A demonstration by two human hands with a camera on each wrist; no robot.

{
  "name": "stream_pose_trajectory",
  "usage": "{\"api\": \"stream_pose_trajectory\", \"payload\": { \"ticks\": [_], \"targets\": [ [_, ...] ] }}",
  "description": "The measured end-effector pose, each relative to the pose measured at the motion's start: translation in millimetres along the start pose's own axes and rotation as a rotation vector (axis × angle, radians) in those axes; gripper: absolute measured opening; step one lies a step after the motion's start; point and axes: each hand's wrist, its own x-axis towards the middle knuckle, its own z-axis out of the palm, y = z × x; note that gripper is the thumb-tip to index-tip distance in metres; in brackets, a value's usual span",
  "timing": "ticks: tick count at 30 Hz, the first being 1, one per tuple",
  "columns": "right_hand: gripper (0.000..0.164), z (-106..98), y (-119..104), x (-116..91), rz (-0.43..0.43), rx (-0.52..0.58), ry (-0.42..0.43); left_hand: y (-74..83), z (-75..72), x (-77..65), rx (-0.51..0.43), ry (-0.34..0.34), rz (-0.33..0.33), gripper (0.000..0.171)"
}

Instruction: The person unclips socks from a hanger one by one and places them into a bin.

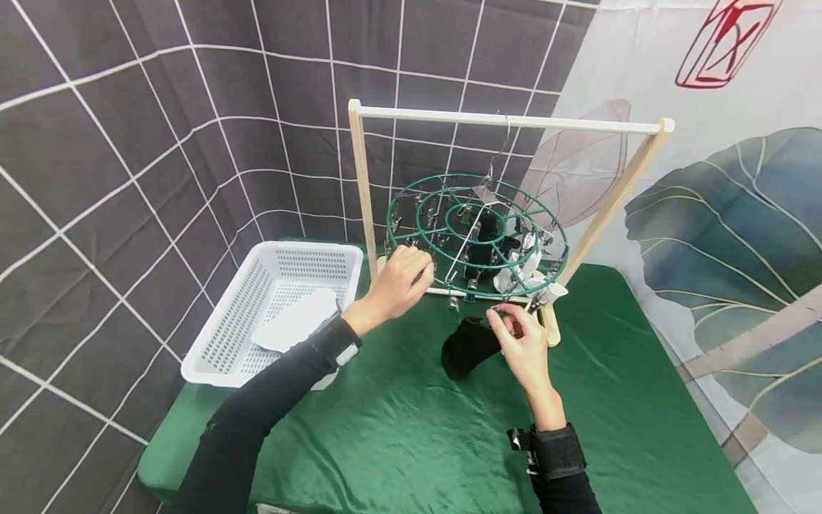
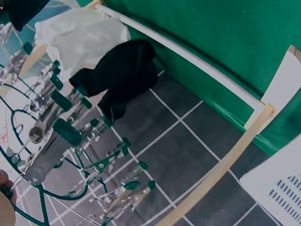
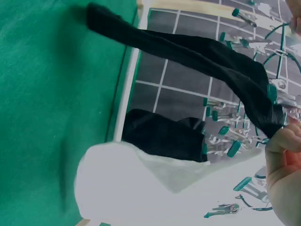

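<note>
A green round clip hanger [image 1: 478,235] hangs by its hook from the rail. My left hand [image 1: 404,278] grips its near left rim with curled fingers; in the left wrist view only a fingertip [image 2: 4,181] shows beside the ring. At the near right side of the ring, my right hand [image 1: 523,343] pinches the end of a black sock [image 1: 470,348], which droops to the left in the head view. The right wrist view shows this sock [image 3: 188,52] stretching from the fingers beside the clips. Another black sock [image 2: 127,70] and white socks [image 2: 89,40] hang from the hanger.
A wooden stand with a white rail [image 1: 443,116] holds the hanger. A white perforated basket [image 1: 218,343] with a white item [image 1: 298,321] inside stands on the left of the green-covered table [image 1: 398,435]. Several metal clips [image 2: 124,190] dangle below the ring.
</note>
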Motion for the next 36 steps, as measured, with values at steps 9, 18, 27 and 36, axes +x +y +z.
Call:
{"api": "stream_pose_trajectory", "payload": {
  "ticks": [9,18,27,36],
  "targets": [
    [0.012,1.3,-4.4,2.8,-0.074,-0.052,-0.119,-3.7,-4.5,1.0,0.002,0.045,-0.029,0.022],
    [0.017,5.8,-20.2,5.3,-0.054,-0.098,-0.234,10.5,-4.2,10.2,0.093,0.112,0.036,0.018],
    [0.023,10.5,-29.1,11.8,-0.092,-0.075,-0.279,7.6,0.1,13.8,0.139,0.122,-0.033,0.009],
    [0.045,13.4,-25.3,7.2,-0.085,-0.042,-0.336,6.4,0.0,3.5,0.117,0.233,-0.054,0.007]
  ]
}}
